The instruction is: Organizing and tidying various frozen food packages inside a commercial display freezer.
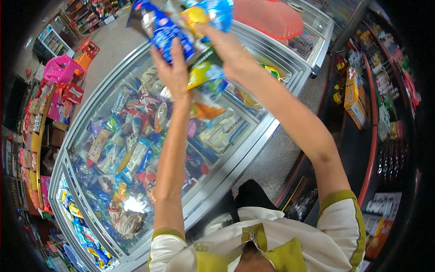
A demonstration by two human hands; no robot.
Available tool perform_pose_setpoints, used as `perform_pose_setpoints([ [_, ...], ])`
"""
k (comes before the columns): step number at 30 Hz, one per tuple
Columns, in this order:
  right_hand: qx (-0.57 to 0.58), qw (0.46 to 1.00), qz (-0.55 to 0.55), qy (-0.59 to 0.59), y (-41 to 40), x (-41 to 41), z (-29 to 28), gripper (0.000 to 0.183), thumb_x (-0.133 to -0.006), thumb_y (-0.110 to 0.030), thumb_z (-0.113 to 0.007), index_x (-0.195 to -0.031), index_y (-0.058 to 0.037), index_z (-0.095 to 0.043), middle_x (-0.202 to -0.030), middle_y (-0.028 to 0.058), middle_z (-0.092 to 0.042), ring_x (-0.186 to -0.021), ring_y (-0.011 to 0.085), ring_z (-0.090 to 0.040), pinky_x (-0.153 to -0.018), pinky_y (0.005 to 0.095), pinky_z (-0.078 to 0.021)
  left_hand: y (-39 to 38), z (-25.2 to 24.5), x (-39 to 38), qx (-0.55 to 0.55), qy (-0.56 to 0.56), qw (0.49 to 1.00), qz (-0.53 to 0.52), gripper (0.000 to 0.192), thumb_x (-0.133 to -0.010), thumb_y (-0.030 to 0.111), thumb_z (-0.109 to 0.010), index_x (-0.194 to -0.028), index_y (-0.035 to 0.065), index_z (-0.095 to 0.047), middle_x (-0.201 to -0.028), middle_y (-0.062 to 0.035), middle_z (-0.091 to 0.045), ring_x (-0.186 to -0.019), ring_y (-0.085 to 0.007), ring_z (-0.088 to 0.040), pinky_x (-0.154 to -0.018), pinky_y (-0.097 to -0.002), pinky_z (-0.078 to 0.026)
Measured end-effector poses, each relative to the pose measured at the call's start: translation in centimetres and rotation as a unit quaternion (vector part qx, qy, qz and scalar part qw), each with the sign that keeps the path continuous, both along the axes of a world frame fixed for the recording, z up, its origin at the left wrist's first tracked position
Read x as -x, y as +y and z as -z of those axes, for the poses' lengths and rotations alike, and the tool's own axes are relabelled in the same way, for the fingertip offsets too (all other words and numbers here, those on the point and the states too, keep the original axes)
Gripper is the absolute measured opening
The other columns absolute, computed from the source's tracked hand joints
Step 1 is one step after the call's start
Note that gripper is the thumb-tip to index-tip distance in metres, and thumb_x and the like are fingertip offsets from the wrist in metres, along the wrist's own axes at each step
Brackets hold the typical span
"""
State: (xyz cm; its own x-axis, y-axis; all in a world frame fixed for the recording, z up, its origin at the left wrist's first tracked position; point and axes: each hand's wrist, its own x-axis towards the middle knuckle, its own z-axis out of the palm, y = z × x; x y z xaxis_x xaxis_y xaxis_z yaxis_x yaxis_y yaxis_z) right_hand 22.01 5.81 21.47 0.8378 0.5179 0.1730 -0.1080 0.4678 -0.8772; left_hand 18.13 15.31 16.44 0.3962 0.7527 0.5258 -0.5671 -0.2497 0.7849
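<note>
My left hand (173,69) grips a shiny blue plastic packet (171,37), its thumb lying across the front. My right hand (234,56) is blurred; its extended fingers press on a yellow packet (194,17) with a light blue packet (217,13) beside it. Between my wrists hangs a green and yellow packet (200,73); what supports it is hidden. All these are above a chest freezer (234,166) with a glass top. Under the glass lie many wrapped ice creams (136,149) in a loose heap, and paler packs (221,132) fill a section to the right.
A red plastic mesh cover (268,17) rests on a second freezer (319,30) at the far end. To my right runs a shelf with a red edge (370,153) and an orange box (355,98). A pink plastic chair (60,69) and stocked shelves (35,136) stand at the left.
</note>
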Motion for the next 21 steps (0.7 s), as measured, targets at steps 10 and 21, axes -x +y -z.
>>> perform_pose_setpoints([
  [10,0.127,0.99,0.021,0.056,-9.5,-17.9,2.7,0.042,-0.082,-0.029,-0.063,-0.114,-0.0018,-0.055,-0.098,0.011,-0.064,-0.083,0.0194,-0.064,-0.073,0.0349,-0.053,-9.3,4.8,-18.6,0.022,0.089,0.996,-0.02,0.054,-0.087,0.038,-0.059,-0.119,-0.0033,-0.047,-0.107,-0.0122,-0.058,-0.095,-0.0184,-0.053,-0.087,-0.0298,-0.041],
  [21,0.244,0.942,-0.185,0.138,-8.4,-34.5,14.3,0.053,-0.074,-0.033,-0.067,-0.115,-0.0031,-0.053,-0.109,0.0111,-0.058,-0.093,0.0193,-0.058,-0.081,0.0331,-0.0473,-12.7,13.6,-27.3,0.128,0.223,0.956,-0.141,0.076,-0.089,0.047,-0.053,-0.136,-0.0074,-0.029,-0.134,-0.0251,-0.04,-0.121,-0.0315,-0.042,-0.102,-0.0381,-0.029],
])
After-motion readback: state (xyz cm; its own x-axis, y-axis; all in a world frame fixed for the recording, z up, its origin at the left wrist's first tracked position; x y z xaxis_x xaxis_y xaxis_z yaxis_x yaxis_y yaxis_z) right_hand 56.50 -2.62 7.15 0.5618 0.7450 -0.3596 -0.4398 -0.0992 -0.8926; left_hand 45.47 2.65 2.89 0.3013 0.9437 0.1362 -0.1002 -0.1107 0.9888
